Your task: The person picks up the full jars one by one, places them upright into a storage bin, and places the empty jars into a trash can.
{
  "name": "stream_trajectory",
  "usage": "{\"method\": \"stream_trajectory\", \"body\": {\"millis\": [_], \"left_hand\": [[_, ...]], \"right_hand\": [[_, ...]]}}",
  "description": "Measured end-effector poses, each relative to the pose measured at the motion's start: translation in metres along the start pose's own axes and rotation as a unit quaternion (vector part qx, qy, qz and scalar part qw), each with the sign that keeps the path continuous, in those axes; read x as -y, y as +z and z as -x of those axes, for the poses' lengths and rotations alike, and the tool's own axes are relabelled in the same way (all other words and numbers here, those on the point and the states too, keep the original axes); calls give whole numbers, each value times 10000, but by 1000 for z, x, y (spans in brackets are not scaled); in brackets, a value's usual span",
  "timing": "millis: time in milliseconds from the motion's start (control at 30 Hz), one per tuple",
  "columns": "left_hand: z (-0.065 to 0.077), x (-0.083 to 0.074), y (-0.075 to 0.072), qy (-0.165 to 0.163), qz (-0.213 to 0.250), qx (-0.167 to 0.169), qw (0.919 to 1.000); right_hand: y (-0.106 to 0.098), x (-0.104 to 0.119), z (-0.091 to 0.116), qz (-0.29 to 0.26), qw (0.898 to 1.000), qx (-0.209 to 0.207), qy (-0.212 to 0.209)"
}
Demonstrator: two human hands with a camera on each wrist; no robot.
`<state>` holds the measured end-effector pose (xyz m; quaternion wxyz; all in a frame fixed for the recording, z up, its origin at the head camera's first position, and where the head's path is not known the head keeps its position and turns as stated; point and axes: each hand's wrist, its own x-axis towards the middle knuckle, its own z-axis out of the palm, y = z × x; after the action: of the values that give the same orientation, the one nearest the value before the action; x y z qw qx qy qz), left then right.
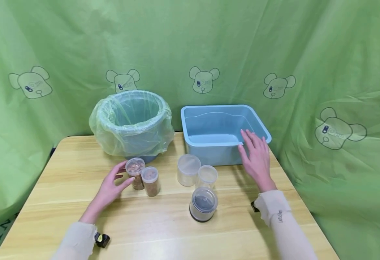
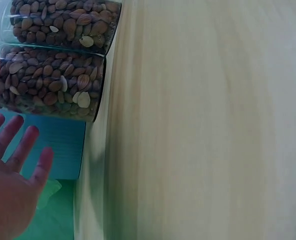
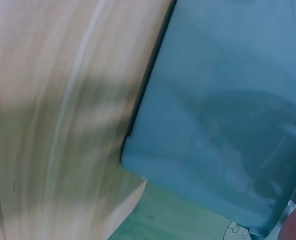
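Observation:
Two clear lidded jars of brown, almond-like nuts stand side by side on the table: the left jar [image 1: 135, 175] and the right jar [image 1: 151, 182]. My left hand [image 1: 110, 186] reaches around the left jar with fingers spread and thumb in front. In the left wrist view its fingers [image 2: 25, 147] look straight; whether they touch the jar is hard to tell. My right hand [image 1: 257, 159] hovers over the near right rim of a blue rectangular bin [image 1: 216, 153], fingers extended and holding nothing. In the right wrist view the bin's side [image 3: 213, 115] fills much of the picture.
Two clear containers [image 1: 189, 171] [image 1: 207, 177] and a dark-lidded container [image 1: 204, 205] stand mid-table. At the back left is a round blue bucket [image 1: 134, 131] lined with a thin green bag. A green curtain [image 1: 235, 43] hangs behind the wooden table [image 1: 144, 231].

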<state>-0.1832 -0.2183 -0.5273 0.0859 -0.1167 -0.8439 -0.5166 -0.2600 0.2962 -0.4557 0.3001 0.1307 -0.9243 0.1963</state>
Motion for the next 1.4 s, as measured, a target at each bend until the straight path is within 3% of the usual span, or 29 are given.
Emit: {"method": "stream_trajectory", "body": {"millis": [300,1267,1400], "left_hand": [[-4,0,10,-24,152,-9,9999],[-8,2,17,60,271,-109,9996],[-6,-7,17,52,268,-155,9995]], "right_hand": [[7,-5,3,293,9995,44,-80],[9,-6,2,240,9997,37,-49],[9,-7,3,252,9997,42,-33]]}}
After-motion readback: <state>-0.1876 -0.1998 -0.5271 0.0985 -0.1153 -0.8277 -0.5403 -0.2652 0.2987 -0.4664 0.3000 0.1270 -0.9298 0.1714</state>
